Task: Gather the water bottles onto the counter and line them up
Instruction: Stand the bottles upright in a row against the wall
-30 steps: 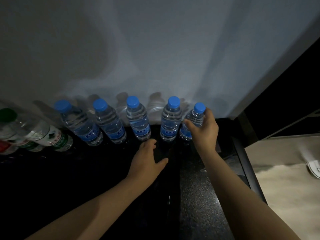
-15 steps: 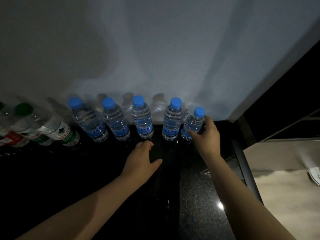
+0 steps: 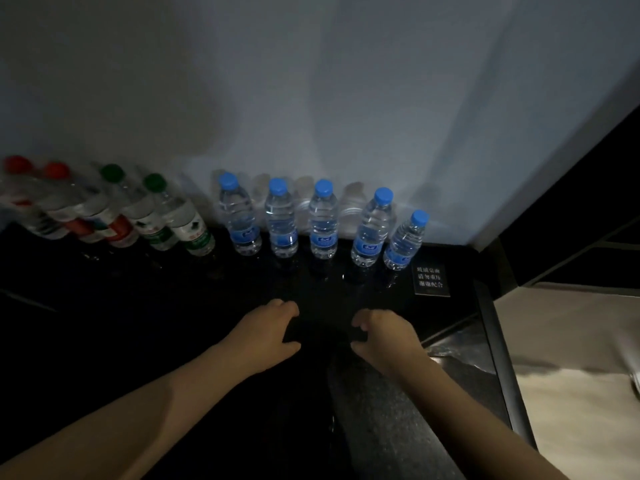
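A dark, glossy counter (image 3: 173, 323) is running along a pale wall (image 3: 311, 98) in dim light. It is ending at a raised edge on the right, with a light floor (image 3: 571, 375) lying beyond.

Nearest the camera, the left grip (image 3: 266, 336) and the right grip (image 3: 384, 336) are hovering low over the counter, near each other. Both are released, fingers loosely curled, grasping nothing. Whether they are touching the surface cannot be told.

Further back, a small dark placard (image 3: 429, 277) with pale lettering is lying flat at the counter's right end. Just left of it, five blue-capped water bottles (image 3: 323, 225) are standing upright in a row against the wall, evenly spaced and apart from one another. The two rightmost are appearing to sit slightly forward of the rest, though the wide lens may be causing that. To their left, two green-capped bottles (image 3: 183, 223) and at least two red-capped bottles (image 3: 65, 206), blurred, are standing packed closer together.

Judgement: gathering is looking complete, as no bottle is showing off the counter. At most, squaring the right end and spacing out the left-hand group is left.
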A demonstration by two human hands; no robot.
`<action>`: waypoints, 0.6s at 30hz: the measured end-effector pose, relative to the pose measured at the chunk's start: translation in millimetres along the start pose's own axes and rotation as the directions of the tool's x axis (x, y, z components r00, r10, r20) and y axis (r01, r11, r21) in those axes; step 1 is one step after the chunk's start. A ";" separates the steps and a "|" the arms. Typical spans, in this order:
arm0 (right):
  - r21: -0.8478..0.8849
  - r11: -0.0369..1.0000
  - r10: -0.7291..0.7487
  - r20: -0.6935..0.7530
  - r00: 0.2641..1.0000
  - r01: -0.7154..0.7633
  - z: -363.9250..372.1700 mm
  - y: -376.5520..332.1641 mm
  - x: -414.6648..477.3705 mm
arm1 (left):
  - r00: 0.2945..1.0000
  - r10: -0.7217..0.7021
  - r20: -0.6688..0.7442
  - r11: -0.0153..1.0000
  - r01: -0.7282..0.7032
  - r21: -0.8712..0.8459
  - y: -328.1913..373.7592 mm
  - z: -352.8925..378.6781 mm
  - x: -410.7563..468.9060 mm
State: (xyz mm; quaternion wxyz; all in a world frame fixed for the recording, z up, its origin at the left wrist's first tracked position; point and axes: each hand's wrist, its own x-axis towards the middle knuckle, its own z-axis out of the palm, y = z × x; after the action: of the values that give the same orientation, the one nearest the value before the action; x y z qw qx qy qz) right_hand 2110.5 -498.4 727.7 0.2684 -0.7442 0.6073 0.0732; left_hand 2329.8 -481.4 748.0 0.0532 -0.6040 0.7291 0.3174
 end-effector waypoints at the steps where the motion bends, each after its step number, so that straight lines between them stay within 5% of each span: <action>1: -0.010 1.000 -0.023 0.036 0.999 0.023 0.0 -9.4 -1.4 | 1.000 -0.010 0.004 1.000 0.010 0.001 -5.6 0.0 -9.3; 18: -0.118 0.842 -0.508 0.156 0.847 0.527 48.3 -280.7 -34.4 | 0.958 -0.268 -0.104 0.959 0.256 -0.119 -187.7 -39.8 -239.6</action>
State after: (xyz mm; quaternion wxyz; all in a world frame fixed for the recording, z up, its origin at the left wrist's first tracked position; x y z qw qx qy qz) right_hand 2377.1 -411.9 789.0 0.2544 -0.8935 0.3591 0.0892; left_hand 2577.1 -312.4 815.2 0.0196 -0.7153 0.6268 0.3084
